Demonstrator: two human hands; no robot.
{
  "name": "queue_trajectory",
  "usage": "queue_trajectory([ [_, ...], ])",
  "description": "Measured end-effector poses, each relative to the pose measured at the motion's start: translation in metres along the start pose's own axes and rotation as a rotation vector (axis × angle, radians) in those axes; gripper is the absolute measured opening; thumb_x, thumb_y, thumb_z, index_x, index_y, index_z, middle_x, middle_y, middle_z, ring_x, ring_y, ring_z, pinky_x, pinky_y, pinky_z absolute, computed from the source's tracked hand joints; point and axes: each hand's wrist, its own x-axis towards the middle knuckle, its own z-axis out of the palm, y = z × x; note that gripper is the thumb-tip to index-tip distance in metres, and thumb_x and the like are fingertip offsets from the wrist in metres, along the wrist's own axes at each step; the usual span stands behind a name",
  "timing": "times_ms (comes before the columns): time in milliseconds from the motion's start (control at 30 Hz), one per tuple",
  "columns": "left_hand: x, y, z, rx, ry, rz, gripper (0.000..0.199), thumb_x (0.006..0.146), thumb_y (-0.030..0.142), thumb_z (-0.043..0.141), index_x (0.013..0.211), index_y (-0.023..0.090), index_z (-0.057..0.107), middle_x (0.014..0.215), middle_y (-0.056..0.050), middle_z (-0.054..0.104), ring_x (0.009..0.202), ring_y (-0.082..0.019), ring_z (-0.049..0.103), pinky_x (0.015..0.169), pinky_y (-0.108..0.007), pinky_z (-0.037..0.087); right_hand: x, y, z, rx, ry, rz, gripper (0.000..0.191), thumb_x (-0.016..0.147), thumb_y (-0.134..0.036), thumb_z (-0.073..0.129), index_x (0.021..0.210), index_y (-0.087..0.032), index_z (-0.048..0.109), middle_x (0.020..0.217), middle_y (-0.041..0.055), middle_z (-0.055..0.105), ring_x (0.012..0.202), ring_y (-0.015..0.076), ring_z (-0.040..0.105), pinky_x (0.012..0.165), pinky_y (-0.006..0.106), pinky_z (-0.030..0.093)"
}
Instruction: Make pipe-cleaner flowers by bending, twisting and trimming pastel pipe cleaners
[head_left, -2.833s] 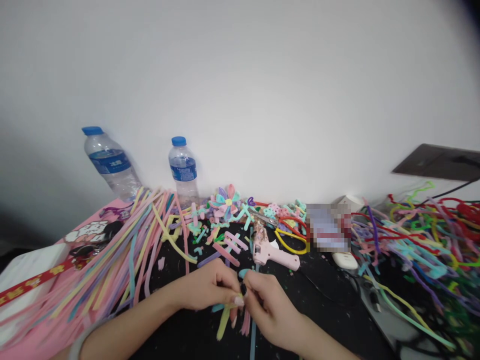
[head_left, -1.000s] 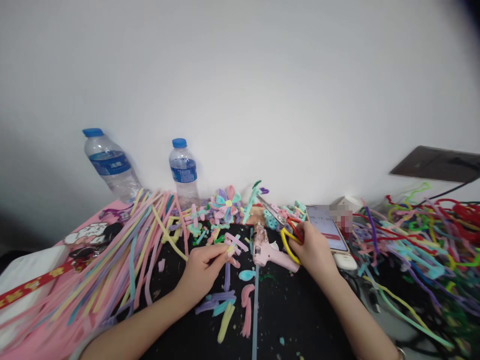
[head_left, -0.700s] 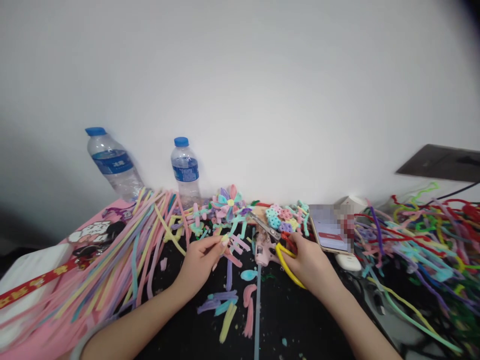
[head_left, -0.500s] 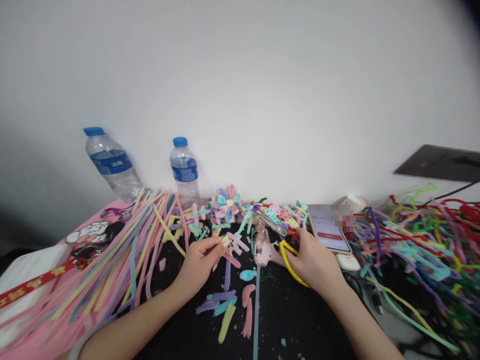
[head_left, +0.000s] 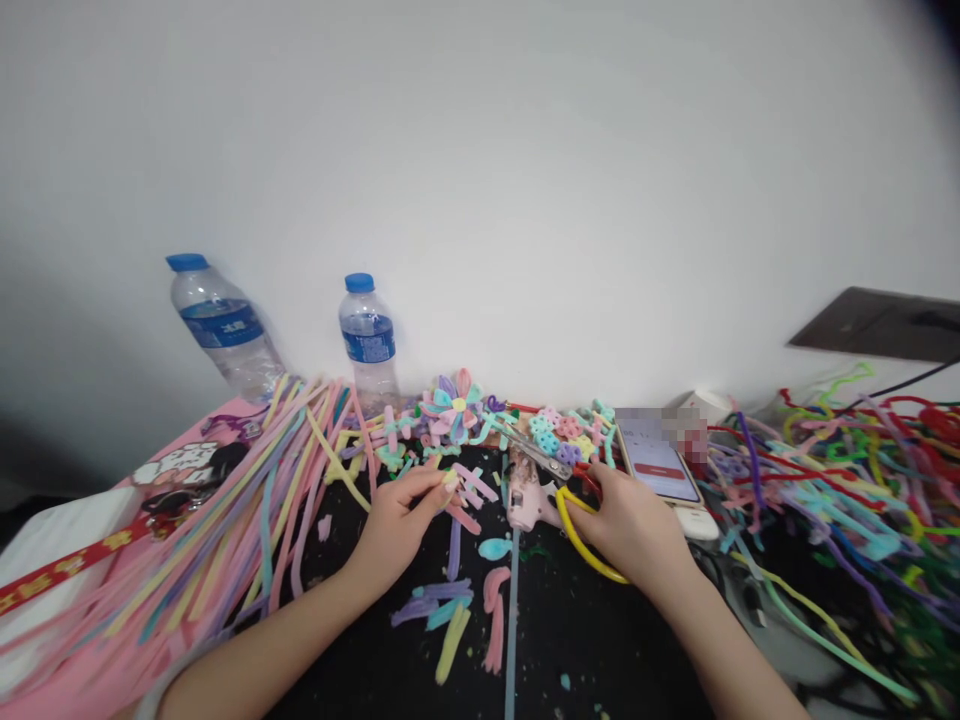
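My left hand (head_left: 409, 515) is closed, with thumb and fingertips pinching a small pale-yellow piece of fuzzy pipe cleaner (head_left: 451, 479). Lilac and pink cut pieces (head_left: 474, 486) lie close by its fingertips. My right hand (head_left: 634, 520) is wrapped round scissors with silver blades (head_left: 534, 452); red shows at the grip and a yellow loop (head_left: 581, 535) curves below the palm. The blades point up and left, across the nozzle end of a pale-pink glue gun (head_left: 527, 502). A multicoloured pipe-cleaner flower (head_left: 460, 405) stands beyond my left hand.
Long pastel pipe cleaners (head_left: 225, 520) spread over the left side. Two water bottles (head_left: 367, 340) stand by the wall. A phone (head_left: 664, 470) is beside my right hand, with tangled pipe cleaners (head_left: 847, 520) farther right. A glue stick (head_left: 513, 620) runs toward me from the glue gun; cut pieces (head_left: 452, 640) lie nearby.
A teal and purple piece near the scissor tips has shifted left, toward the flower. The blades have turned slightly, and a small purple flower beside them now shows. My left hand has hardly moved.
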Motion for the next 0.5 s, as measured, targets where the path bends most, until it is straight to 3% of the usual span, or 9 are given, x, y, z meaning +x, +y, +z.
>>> queue_trajectory([
  [100, -0.001, -0.001, 0.0, -0.01, -0.004, -0.056, 0.024, 0.083, 0.027, 0.049, 0.071, 0.015, 0.066, 0.071, -0.002, 0.068, 0.071, -0.018, 0.059, 0.069, -0.027, 0.045, 0.0, -0.002, -0.001, 0.052, 0.026, -0.015, 0.019, 0.075, -0.037, 0.054, 0.08, -0.019, 0.049, 0.072, 0.0047, 0.061, 0.062, 0.0194, 0.057, 0.049, 0.024, 0.025],
  [267, -0.005, -0.004, 0.0, 0.009, 0.046, -0.024, 0.021, 0.083, 0.026, 0.05, 0.074, 0.015, 0.066, 0.072, -0.003, 0.069, 0.071, -0.019, 0.061, 0.068, -0.026, 0.046, -0.013, -0.018, 0.001, 0.196, 0.012, -0.169, 0.017, 0.077, -0.032, 0.051, 0.085, -0.02, 0.044, 0.08, 0.0045, 0.058, 0.065, 0.018, 0.055, 0.053, 0.024, 0.03],
  [500, -0.004, -0.005, -0.003, 0.12, 0.067, 0.032, 0.026, 0.083, 0.026, 0.048, 0.063, 0.014, 0.059, 0.06, 0.0, 0.059, 0.061, -0.015, 0.054, 0.058, -0.022, 0.042, -0.028, -0.04, 0.006, 0.219, -0.1, -0.282, 0.016, 0.072, -0.027, 0.055, 0.082, -0.021, 0.044, 0.08, 0.0025, 0.056, 0.067, 0.0182, 0.053, 0.056, 0.024, 0.031],
])
